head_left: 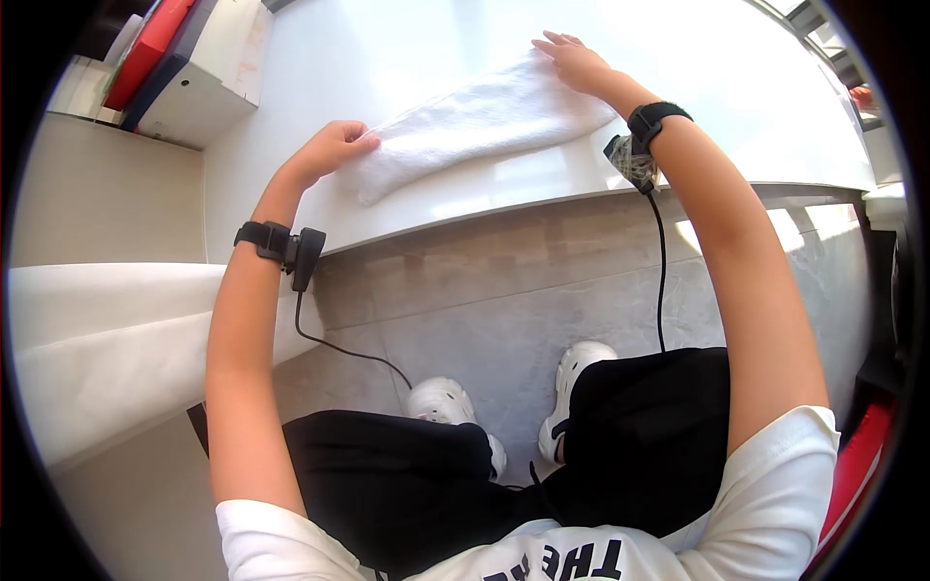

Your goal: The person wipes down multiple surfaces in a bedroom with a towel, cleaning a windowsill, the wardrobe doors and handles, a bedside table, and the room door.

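The white cloth [484,116] lies on the table [756,116], apparently being straightened. At its left end, the left hand [329,153] has thumb and fingers nearly closed on the edge; at its far right corner, the right hand [579,70] has fingers loosely extended, and whether they pinch I cannot tell. Any next move calls for even tension. Count: one cloth, two hands, two wrist straps [262,235], two shoes [441,399] below the table's near edge.

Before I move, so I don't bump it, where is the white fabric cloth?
In the head view, the cloth is at upper centre on the glossy white tabletop, between the left hand and right hand.
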`<action>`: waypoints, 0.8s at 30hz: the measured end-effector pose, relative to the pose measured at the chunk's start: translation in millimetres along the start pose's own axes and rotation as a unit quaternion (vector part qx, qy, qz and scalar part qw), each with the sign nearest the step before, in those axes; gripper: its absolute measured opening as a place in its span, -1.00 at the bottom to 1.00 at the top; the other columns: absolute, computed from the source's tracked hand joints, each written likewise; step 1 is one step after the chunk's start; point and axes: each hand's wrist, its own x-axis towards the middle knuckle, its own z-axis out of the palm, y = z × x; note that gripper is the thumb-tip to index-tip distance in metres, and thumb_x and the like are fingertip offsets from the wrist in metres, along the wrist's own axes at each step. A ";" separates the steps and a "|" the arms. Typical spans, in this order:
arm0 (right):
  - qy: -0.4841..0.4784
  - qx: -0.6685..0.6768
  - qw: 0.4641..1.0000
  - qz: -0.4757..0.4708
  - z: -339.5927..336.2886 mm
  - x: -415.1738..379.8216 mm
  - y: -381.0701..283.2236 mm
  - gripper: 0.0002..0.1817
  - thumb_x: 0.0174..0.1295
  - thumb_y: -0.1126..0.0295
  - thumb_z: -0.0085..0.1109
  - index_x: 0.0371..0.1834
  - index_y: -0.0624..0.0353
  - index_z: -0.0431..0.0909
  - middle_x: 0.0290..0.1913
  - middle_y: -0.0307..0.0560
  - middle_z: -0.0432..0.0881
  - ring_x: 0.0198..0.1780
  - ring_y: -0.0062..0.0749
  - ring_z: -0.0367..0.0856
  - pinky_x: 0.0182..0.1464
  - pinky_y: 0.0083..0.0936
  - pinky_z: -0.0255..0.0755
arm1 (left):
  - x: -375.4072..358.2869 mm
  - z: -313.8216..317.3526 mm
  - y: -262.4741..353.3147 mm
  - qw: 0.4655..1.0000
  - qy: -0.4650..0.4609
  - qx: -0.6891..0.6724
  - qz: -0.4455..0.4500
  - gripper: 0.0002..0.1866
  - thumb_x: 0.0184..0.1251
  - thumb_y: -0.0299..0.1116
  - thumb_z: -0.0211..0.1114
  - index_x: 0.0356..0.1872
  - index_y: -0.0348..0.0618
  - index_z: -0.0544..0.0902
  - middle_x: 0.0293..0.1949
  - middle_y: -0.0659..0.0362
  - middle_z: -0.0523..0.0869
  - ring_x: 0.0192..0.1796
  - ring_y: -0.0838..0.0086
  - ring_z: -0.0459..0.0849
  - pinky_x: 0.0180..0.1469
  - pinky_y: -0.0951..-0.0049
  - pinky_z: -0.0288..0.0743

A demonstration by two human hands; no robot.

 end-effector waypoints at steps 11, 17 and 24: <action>-0.057 -0.069 0.993 -0.072 -37.2 -1.1 -17.9 -0.59 0.22 0.52 0.05 0.16 -0.02 0.49 0.12 -0.11 0.48 0.24 -0.22 0.34 0.29 -0.28 0.27 | -41.1 5.3 37.8 0.996 -0.028 -0.054 0.071 -0.67 0.27 -0.16 0.30 -0.55 -0.01 0.36 -0.54 0.47 0.34 -0.47 0.79 0.21 -0.44 0.70 0.07; 0.012 0.172 0.982 -0.077 -46.3 -0.3 15.3 -0.72 0.22 0.35 0.18 -0.03 0.19 0.60 -0.10 0.00 0.63 -0.03 -0.15 0.57 0.13 -0.30 0.44 | -43.1 -12.3 9.7 0.988 0.021 -0.125 0.091 -0.72 0.28 -0.13 0.26 -0.48 -0.06 0.47 -0.49 0.40 0.50 -0.44 0.75 0.40 -0.40 0.69 0.28; 0.010 0.311 0.949 -0.053 -83.8 10.7 49.7 -0.65 0.37 0.18 0.01 0.07 0.13 0.55 -0.37 -0.14 0.60 -0.43 -0.50 0.46 -0.42 -0.76 0.39 | -47.1 -57.3 16.6 0.964 0.154 -0.125 0.179 -0.77 0.34 -0.15 0.21 -0.30 -0.10 0.56 -0.45 0.39 0.54 -0.41 0.78 0.42 -0.36 0.72 0.30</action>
